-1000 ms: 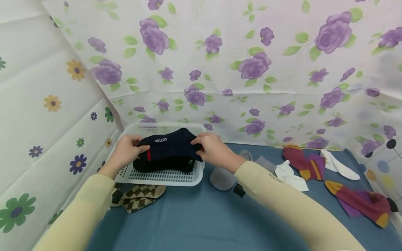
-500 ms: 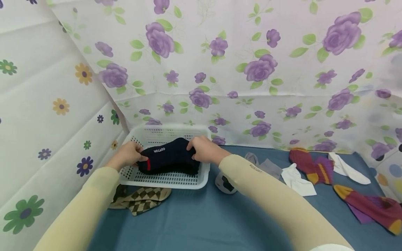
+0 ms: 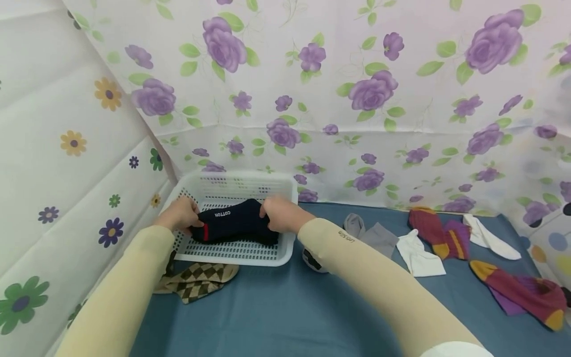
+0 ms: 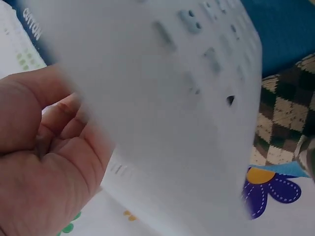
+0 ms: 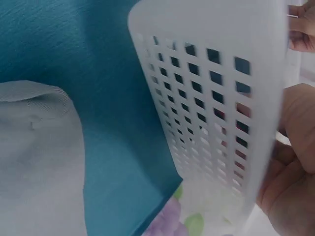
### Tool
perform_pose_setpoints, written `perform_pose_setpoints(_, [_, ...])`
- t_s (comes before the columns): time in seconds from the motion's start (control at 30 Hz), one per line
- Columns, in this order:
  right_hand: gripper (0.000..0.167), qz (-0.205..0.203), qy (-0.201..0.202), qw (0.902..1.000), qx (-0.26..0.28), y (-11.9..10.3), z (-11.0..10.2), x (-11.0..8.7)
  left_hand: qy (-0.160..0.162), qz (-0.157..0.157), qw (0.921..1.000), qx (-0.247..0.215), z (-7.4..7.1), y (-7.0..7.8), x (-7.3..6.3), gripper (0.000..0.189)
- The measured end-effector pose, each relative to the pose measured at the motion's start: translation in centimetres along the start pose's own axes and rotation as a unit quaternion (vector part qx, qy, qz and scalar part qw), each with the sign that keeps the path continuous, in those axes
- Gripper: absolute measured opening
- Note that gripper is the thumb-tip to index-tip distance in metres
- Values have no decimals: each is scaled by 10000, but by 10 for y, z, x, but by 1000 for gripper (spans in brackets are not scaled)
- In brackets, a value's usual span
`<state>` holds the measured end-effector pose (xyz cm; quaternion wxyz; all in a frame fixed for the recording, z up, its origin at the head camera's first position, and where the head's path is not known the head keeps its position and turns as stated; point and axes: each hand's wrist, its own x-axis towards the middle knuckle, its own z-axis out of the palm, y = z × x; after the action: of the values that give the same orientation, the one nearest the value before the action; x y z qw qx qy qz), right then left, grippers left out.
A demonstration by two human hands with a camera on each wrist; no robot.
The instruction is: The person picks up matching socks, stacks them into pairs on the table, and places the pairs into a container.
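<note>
A dark navy sock (image 3: 232, 222) with "COTTON" lettering and a red stripe lies stretched low inside the white plastic basket (image 3: 232, 261). My left hand (image 3: 180, 214) pinches its red-striped end, and my right hand (image 3: 282, 214) grips the other end. Beneath it, the black sock seen there earlier is mostly covered. In the left wrist view the basket wall hides the left fingertips, while the lettered part of the sock (image 4: 30, 22) shows at the upper left. The right wrist view has the right hand (image 5: 290, 167) behind the perforated basket wall (image 5: 206, 98).
A brown argyle sock (image 3: 200, 280) lies before the basket. Right of it are grey socks (image 3: 379, 239), a white sock (image 3: 417, 253), maroon socks (image 3: 519, 292) and another white sock (image 3: 490, 235), on a blue cloth (image 3: 267, 317). Flowered sheets (image 3: 334, 89) rise behind and left.
Both hands have lowered the navy sock from above the basket down into it, over the black sock. They still hold its two ends.
</note>
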<state>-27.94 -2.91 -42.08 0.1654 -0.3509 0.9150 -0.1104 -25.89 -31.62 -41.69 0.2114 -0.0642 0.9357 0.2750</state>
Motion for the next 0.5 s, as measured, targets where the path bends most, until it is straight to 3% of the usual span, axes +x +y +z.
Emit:
perform_pose_setpoints(0.2, [34,13,185,9985,-511,-4,10,-2,104,-242,9994,204,8,-6,10,35])
perform_pose_setpoints(0.3, [32,-64,351,9944,-999,-4,14,-1,236,-111,9980,567,6,-2,9,16])
perform_pose_setpoints(0.4, [30,-159,523,9864,-1550,-4,17,0,720,184,9900,1200,3,4,6,13])
perform_pose_setpoints(0.5, [29,-261,586,9839,-1667,-5,19,0,1056,465,9777,1755,5,14,3,14])
